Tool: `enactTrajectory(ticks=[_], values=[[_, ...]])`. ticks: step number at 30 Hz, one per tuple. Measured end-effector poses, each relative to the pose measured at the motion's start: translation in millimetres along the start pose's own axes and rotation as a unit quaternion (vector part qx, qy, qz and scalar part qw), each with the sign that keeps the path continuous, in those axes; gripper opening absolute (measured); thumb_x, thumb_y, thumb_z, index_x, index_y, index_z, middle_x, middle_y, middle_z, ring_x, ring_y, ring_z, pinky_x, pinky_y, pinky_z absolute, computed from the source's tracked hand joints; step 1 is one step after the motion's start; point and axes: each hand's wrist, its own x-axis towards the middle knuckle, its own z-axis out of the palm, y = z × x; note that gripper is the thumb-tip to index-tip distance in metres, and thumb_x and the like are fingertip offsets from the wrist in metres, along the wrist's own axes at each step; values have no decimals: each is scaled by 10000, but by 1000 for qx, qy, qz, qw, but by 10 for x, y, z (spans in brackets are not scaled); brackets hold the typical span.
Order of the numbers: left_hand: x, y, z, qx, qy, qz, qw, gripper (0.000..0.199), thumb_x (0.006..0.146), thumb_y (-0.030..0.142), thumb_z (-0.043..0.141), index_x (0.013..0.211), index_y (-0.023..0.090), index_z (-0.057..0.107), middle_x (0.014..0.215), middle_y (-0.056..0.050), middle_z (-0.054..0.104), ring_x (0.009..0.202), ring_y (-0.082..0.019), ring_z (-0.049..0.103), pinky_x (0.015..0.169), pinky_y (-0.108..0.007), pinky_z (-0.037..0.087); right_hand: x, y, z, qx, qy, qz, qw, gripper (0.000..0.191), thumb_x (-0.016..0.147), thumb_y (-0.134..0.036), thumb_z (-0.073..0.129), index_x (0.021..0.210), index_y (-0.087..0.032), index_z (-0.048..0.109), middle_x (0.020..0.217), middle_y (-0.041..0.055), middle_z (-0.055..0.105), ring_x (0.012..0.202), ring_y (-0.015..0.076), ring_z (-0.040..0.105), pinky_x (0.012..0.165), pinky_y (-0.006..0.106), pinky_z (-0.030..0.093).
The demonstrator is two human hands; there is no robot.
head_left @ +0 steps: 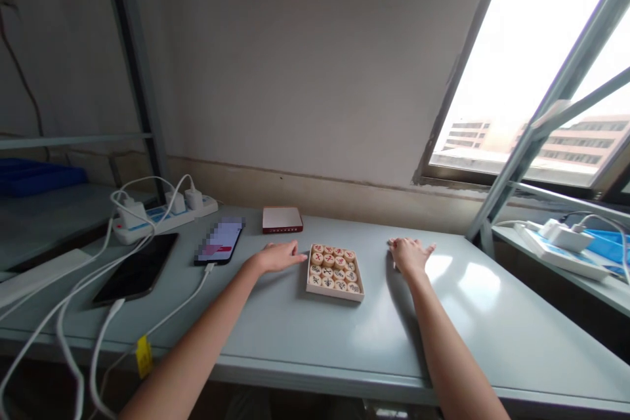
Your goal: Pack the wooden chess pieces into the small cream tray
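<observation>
An open, shallow white box (335,293) stands on the desk between my hands. Rows of round wooden Chinese chess pieces (339,262) with red and black characters lie inside it. Just off the box's left side is my left hand (280,257); its thumb points at the box, apart from the index finger, and nothing shows in it. To the right of the box my right hand (409,254) rests low over the desk, palm down, little finger stretched out. Its other fingertips are partly hidden, and I see no object in it.
A dark red box lid (282,220) lies behind my left hand. Leftward are a lit phone (221,241) on a cable, a dark tablet-like device (138,268) and a power strip (165,218) with white cords. Metal posts and a second power strip (566,252) stand at the right.
</observation>
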Motion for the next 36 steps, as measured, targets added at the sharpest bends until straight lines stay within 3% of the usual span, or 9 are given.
enactTrajectory(ticks=[3,6,11,13,15,18,23,29,36], values=[[-68,121,85,15,-15,11,1000,248,731,314,369,625,171,542,705,-52,616,669,-177,538,590,-249,338,-16,-39,-21,25,7,-3,1000,234,798,-202,427,765,-169,656,892,115,636,940,274,490,872,508,180],[-63,218,126,-5,-9,-5,1000,207,669,272,399,544,177,534,624,-40,600,609,-168,525,547,-245,322,-39,-75,-55,54,3,-15,998,226,799,-212,425,867,-179,638,892,100,642,917,250,515,833,448,250],[-81,299,105,-55,-30,-23,998,341,718,311,296,436,175,432,499,-31,534,517,-148,477,560,-259,337,-109,-171,-176,140,-18,-99,985,255,793,-355,463,991,-253,587,928,10,645,876,178,554,768,310,354],[-118,313,96,-77,-45,-15,996,361,720,332,289,427,175,428,475,-25,516,484,-140,462,554,-260,344,-180,-212,-242,217,-40,-190,957,268,786,-402,468,972,-254,590,932,0,642,822,156,571,719,268,388],[-152,326,97,-79,-39,-8,996,321,694,331,328,452,175,470,477,-18,520,474,-140,462,543,-260,344,-279,-238,-310,287,-67,-289,911,267,771,-414,489,944,-241,598,927,6,639,783,154,580,688,258,409],[-157,361,124,-55,-9,-5,998,264,658,291,366,489,178,533,496,-22,551,508,-155,494,543,-258,344,-429,-244,-378,313,-83,-351,879,241,769,-397,500,917,-233,598,917,15,633,783,167,579,698,279,421],[-11,463,197,-27,45,-46,998,270,673,264,371,535,181,588,540,-42,614,613,-181,571,565,-241,372,-503,-250,-302,289,-72,-359,884,170,778,-294,488,904,-221,576,913,24,607,811,174,558,705,290,418],[268,551,208,39,90,-23,995,300,713,236,365,760,152,649,866,-138,660,853,-257,596,668,-291,404,-368,-258,-122,240,-6,-337,910,137,797,-237,439,866,-203,553,943,41,564,856,184,529,783,331,370],[598,532,250,27,129,-19,991,301,741,242,368,782,148,651,868,-136,660,836,-244,601,650,-283,398,-41,-216,24,226,12,-289,930,101,769,-245,491,847,-194,530,884,25,583,799,159,540,744,306,367]])
